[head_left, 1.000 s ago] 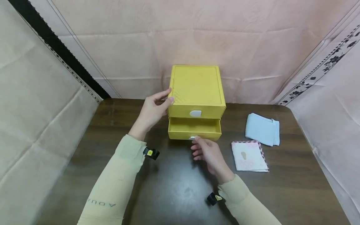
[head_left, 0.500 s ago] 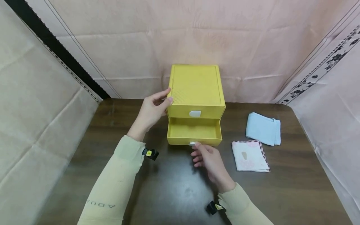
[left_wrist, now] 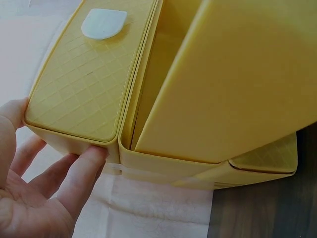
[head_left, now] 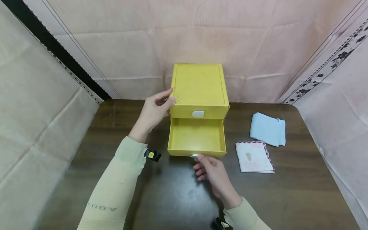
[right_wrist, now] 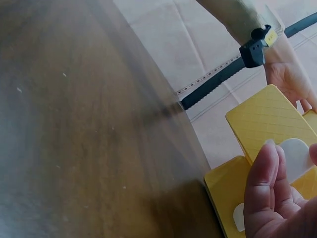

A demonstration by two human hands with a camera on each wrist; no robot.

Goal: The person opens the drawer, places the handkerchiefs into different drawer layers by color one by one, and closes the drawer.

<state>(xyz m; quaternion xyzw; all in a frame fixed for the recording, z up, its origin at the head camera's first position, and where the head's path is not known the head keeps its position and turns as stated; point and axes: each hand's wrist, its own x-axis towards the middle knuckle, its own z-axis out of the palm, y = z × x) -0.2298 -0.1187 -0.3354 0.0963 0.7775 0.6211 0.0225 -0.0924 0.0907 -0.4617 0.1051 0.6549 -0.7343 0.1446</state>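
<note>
A yellow drawer box (head_left: 199, 84) stands at the back of the table. Its middle drawer (head_left: 197, 135) is pulled well out, and I see nothing inside it. My left hand (head_left: 153, 111) holds the box's upper left corner, thumb at the top edge and fingers against the side. With thumb and index finger my right hand (head_left: 214, 174) pinches the white handle (right_wrist: 296, 158) on the drawer's front. The top drawer (left_wrist: 81, 74), with its own white tab, is closed. In the right wrist view the bottom drawer (right_wrist: 229, 186) shows below the pulled one.
To the right of the box lie a folded light blue cloth (head_left: 267, 129) and, in front of it, a folded white cloth (head_left: 254, 158) with a checked edge. Pale fabric (head_left: 129, 48) hangs behind and on both sides of the brown table (head_left: 299, 191).
The middle drawer has slid further out toward me, the right hand moving back with its handle. My left hand keeps its place on the box. Both cloths stay put.
</note>
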